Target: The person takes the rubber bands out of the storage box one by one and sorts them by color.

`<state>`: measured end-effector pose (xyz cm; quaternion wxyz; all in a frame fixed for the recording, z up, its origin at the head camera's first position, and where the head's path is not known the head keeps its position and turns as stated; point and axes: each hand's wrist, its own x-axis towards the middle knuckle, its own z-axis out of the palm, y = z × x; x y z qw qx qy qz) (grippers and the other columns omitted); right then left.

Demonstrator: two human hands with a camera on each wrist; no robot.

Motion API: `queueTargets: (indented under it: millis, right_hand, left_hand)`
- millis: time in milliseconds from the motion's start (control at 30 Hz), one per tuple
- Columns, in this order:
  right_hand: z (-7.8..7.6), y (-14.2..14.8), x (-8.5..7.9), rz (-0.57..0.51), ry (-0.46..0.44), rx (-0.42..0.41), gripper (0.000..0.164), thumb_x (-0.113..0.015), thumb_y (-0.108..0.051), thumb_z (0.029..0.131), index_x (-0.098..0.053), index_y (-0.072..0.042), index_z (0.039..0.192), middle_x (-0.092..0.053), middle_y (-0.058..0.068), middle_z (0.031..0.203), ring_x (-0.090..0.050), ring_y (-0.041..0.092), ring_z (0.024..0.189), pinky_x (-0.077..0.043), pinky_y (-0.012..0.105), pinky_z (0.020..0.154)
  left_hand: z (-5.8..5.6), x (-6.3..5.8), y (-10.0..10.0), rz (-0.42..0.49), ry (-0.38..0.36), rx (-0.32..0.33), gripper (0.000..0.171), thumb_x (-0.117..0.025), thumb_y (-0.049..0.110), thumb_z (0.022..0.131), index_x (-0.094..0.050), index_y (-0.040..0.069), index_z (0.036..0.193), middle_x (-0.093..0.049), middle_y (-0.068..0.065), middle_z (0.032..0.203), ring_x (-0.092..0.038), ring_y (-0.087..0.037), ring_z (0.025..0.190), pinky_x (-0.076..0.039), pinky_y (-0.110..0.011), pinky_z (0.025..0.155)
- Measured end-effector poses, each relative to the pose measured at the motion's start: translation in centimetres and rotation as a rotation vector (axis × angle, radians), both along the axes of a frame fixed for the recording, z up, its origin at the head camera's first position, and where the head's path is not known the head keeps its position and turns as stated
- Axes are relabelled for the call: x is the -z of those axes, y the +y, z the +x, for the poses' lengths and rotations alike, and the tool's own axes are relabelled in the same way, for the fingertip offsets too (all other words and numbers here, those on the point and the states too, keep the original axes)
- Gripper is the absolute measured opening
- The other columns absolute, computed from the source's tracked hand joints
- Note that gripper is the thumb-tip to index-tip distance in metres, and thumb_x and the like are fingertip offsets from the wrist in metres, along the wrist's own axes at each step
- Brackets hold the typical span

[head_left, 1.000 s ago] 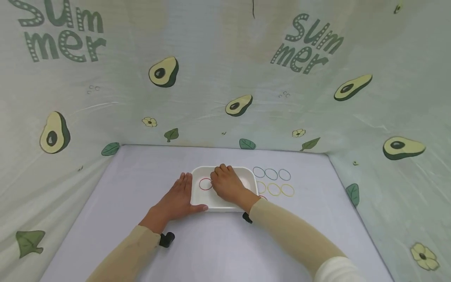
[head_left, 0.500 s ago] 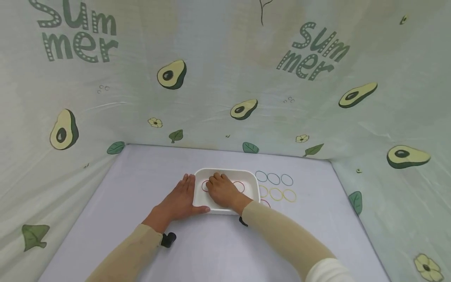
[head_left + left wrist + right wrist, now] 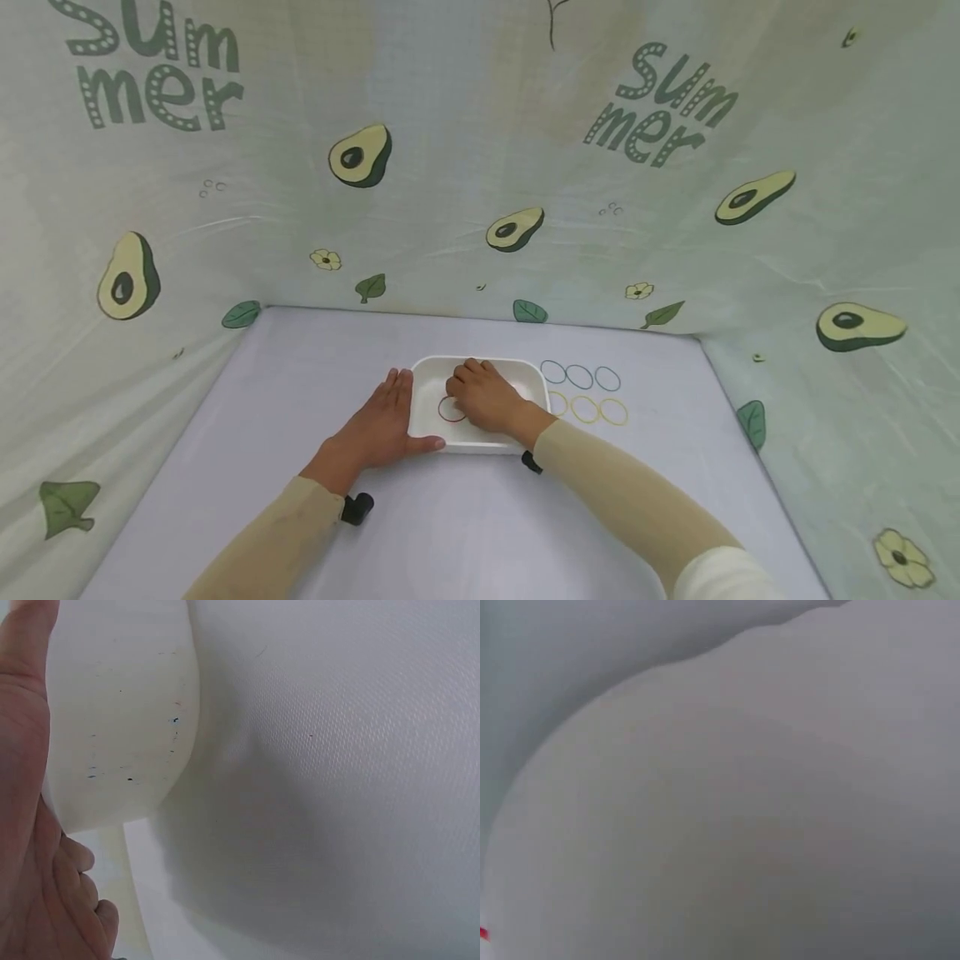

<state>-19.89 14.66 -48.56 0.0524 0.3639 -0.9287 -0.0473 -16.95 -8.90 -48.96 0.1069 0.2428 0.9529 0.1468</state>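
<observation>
A shallow white tray (image 3: 480,447) stands on the table. My left hand (image 3: 378,427) presses along its left side with straight fingers, the thumb lying along the front edge. In the left wrist view, that hand (image 3: 26,772) borders the tray's speckled outer wall (image 3: 127,712). Inside the tray, my right hand (image 3: 486,400) reaches down with curled fingers at a thin red ring (image 3: 440,407). The ring's right edge disappears under the fingers. The right fingertips are hidden, so I cannot tell whether they pinch it. The right wrist view shows mostly a pale blurred surface, without the hand.
Right of the tray lie thin blue rings (image 3: 580,365) in a row, with yellow rings (image 3: 613,400) in another row in front. A patterned cloth (image 3: 435,200) hangs around the table (image 3: 465,533). The right forearm crosses the tray's front right corner.
The red ring by my right fingers has shifted right and nearer. My right hand has also moved slightly right, covering the second red ring seen half a second ago. The left hand keeps its place.
</observation>
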Motion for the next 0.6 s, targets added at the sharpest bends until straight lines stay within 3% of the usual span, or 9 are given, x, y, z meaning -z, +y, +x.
queueTargets:
  millis: [133, 267, 600]
  right_hand:
    - [-0.6, -1.1, 0.9, -0.012, -0.066, -0.056, 0.025, -0.065, -0.023, 0.106, -0.068, -0.020, 0.130, -0.063, -0.001, 0.132, -0.051, 0.020, 0.129, -0.046, 0.038, 0.106]
    - [-0.8, -1.8, 1.6, 0.043, -0.090, -0.098, 0.026, -0.058, -0.023, 0.109, -0.067, -0.022, 0.133, -0.062, -0.001, 0.139, -0.051, 0.020, 0.128, -0.046, 0.037, 0.103]
    - [-1.2, -2.2, 1.4, 0.095, -0.139, -0.023, 0.017, -0.064, -0.031, 0.106, -0.069, -0.021, 0.120, -0.063, -0.003, 0.123, -0.051, 0.018, 0.117, -0.046, 0.035, 0.097]
  left_hand:
    - [0.0, 0.0, -0.1, 0.001, -0.016, 0.001, 0.135, -0.059, 0.085, 0.087, -0.006, -0.011, 0.164, -0.009, -0.029, 0.174, -0.004, -0.043, 0.164, -0.019, -0.054, 0.132]
    - [0.1, 0.1, 0.0, 0.018, -0.035, 0.006, 0.134, -0.061, 0.083, 0.087, -0.005, -0.011, 0.164, -0.008, -0.029, 0.174, -0.002, -0.043, 0.164, -0.018, -0.054, 0.132]
    - [0.1, 0.0, -0.1, 0.028, -0.017, 0.006, 0.131, -0.062, 0.080, 0.090, -0.007, -0.013, 0.164, -0.010, -0.031, 0.173, -0.004, -0.045, 0.163, -0.019, -0.054, 0.132]
